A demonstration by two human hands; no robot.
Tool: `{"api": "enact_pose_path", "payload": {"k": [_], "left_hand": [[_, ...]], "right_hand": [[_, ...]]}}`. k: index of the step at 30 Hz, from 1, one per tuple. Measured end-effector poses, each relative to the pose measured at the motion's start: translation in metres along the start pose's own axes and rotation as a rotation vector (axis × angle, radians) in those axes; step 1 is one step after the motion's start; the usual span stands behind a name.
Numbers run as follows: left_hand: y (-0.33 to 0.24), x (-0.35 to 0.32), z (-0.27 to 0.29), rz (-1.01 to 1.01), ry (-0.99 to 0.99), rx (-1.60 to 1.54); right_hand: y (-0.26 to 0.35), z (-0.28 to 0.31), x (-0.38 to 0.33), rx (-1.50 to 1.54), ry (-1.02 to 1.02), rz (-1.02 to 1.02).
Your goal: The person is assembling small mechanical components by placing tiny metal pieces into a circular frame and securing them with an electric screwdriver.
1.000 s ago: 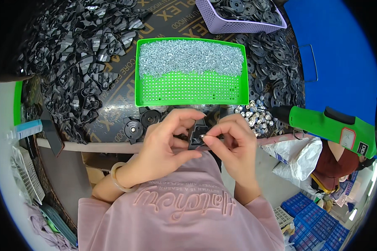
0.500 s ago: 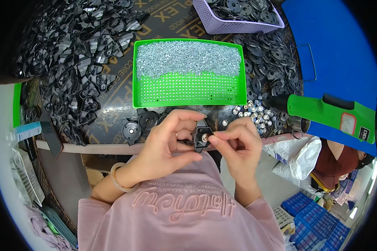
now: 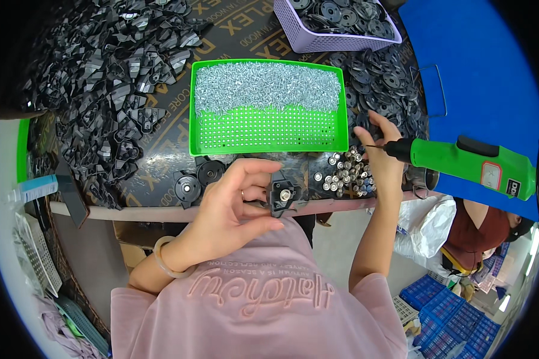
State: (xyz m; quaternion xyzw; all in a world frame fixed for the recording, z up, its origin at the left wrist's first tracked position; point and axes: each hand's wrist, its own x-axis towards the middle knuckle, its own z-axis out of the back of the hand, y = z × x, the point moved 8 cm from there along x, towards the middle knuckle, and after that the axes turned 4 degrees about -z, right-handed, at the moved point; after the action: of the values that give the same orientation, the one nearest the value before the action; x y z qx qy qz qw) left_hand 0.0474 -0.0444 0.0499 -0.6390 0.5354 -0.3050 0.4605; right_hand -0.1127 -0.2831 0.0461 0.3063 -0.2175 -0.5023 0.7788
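My left hand (image 3: 230, 200) grips a black plastic bracket (image 3: 278, 205) by its edge, just past the table's front edge. A small round metal fitting (image 3: 285, 195) sits in the middle of the bracket. At the lower edge of the black disc pile (image 3: 386, 90) is my right hand (image 3: 384, 170), its thumb and index finger apart around a dark disc; a firm hold cannot be made out. Beside that hand lies a heap of small metal fittings (image 3: 353, 175). The bit of a green electric screwdriver (image 3: 470, 164) crosses in front of the right hand.
A green perforated tray (image 3: 269, 149) of small screws (image 3: 269, 87) stands mid-table. Many black brackets (image 3: 120, 90) are heaped at left. Two black round pieces (image 3: 187, 188) lie near the front edge. A purple basket (image 3: 335, 43) holds discs at the back. Another person (image 3: 482, 230) is at right.
My right hand has let go of the metal fitting on the bracket and moved up and right to the discs. The left hand still holds the bracket in nearly the same place.
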Motion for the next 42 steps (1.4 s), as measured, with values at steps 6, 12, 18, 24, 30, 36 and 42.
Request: {"api": "enact_pose_path", "payload": {"k": [6, 12, 18, 24, 30, 36, 42], "left_hand": [[-0.005, -0.001, 0.003, 0.013, -0.022, 0.014], [-0.002, 0.000, 0.004, 0.050, -0.008, -0.048], [0.003, 0.007, -0.004, 0.082, 0.055, -0.097], [0.007, 0.004, -0.013, 0.068, 0.121, -0.110], [0.005, -0.001, -0.006, 0.062, 0.084, -0.113], [0.008, -0.002, -0.003, 0.082, 0.096, -0.111], [0.006, -0.002, -0.004, 0.090, 0.116, -0.132]], "right_hand": [[-0.002, 0.002, 0.002, -0.084, 0.021, 0.042], [-0.016, 0.058, -0.039, 0.017, -0.068, 0.156], [0.077, 0.040, -0.110, 0.055, 0.301, 0.262], [0.128, -0.007, -0.115, 0.147, 0.296, 0.503], [0.137, -0.017, -0.115, 0.109, 0.385, 0.403], [0.139, -0.022, -0.115, 0.100, 0.421, 0.453], [0.139, -0.022, -0.116, 0.101, 0.441, 0.487]]}}
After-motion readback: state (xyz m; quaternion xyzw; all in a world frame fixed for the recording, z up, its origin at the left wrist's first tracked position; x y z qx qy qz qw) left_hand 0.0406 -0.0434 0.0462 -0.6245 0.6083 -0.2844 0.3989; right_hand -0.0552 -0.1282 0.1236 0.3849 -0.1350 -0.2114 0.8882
